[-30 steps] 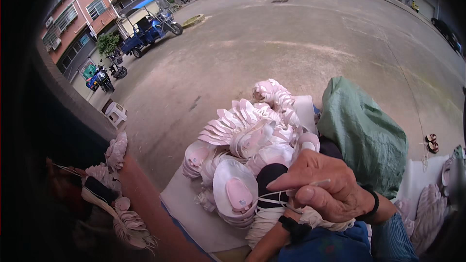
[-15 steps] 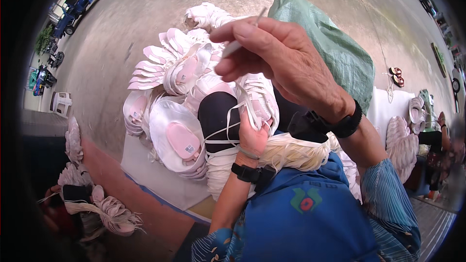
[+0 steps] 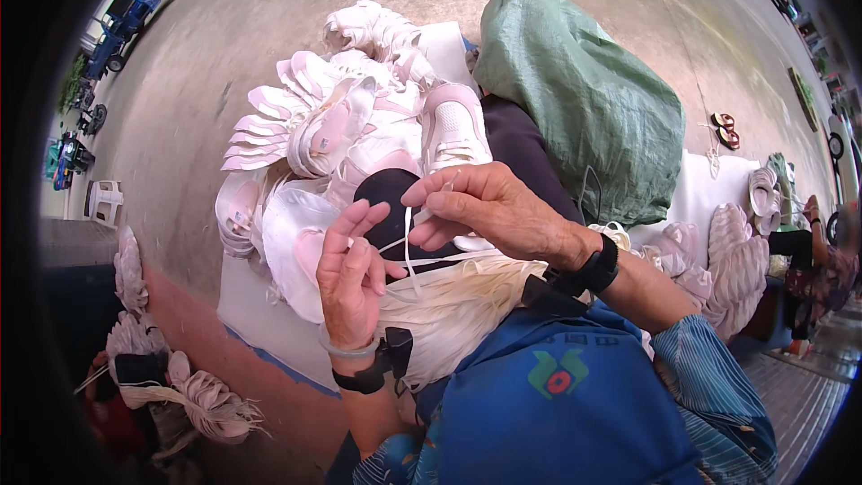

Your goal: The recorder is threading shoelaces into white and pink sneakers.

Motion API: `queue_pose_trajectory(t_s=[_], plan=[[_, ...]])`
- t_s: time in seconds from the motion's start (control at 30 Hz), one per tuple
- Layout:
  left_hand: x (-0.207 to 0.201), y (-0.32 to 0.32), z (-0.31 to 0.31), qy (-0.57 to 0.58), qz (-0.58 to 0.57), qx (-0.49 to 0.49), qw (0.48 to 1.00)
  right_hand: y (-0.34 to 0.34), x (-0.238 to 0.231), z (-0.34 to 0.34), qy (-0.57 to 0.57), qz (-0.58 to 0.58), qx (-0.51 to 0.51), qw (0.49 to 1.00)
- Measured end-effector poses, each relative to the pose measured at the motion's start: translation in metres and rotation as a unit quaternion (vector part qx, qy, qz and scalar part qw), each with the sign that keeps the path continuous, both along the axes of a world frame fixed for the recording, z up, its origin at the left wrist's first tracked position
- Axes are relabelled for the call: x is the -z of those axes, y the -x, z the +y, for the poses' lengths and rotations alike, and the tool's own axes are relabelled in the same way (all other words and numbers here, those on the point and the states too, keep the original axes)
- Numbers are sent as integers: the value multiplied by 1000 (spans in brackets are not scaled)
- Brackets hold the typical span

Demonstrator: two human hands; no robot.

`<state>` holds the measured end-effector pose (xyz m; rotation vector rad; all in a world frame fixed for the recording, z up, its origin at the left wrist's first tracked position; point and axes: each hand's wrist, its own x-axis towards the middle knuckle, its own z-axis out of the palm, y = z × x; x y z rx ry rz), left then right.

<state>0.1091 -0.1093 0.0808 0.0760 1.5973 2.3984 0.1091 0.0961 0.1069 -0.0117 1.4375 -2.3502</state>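
Observation:
Over my lap, my right hand [image 3: 476,207] pinches a slim tool [image 3: 452,181] with a thin metal tip; its pale handle is mostly hidden by the fingers. A loose white shoelace [image 3: 410,247] hangs by those fingertips and runs down between the hands. My left hand [image 3: 352,274] is raised to the left of it, fingers half bent and apart, with nothing visible in them. Just beyond my right hand lies a white and pink shoe upper [image 3: 453,126] with a mesh toe. A thick bundle of cream shoelaces [image 3: 458,301] is spread across my lap.
Stacked white and pink shoe uppers [image 3: 310,108] pile up ahead and left. A green woven sack [image 3: 579,108] stands at the right. Sandals [image 3: 725,130] lie on the ground farther right. A person [image 3: 817,260] sits at the far right among more uppers [image 3: 736,260].
My right hand has come down and nearer with the tool. My left hand has let go of the shoe upper and moved back left. The shoe upper now lies flat farther ahead.

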Motion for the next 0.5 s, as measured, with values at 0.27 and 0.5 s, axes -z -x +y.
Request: queue_pose_trajectory(t_s=[0.27, 0.5], plan=[[3, 6, 17, -18, -106, 198, 974, -6, -8, -4, -144, 48, 20, 988], [-6, 11, -14, 403, 41, 190, 894, -26, 21, -16, -200, -2, -21, 980]])
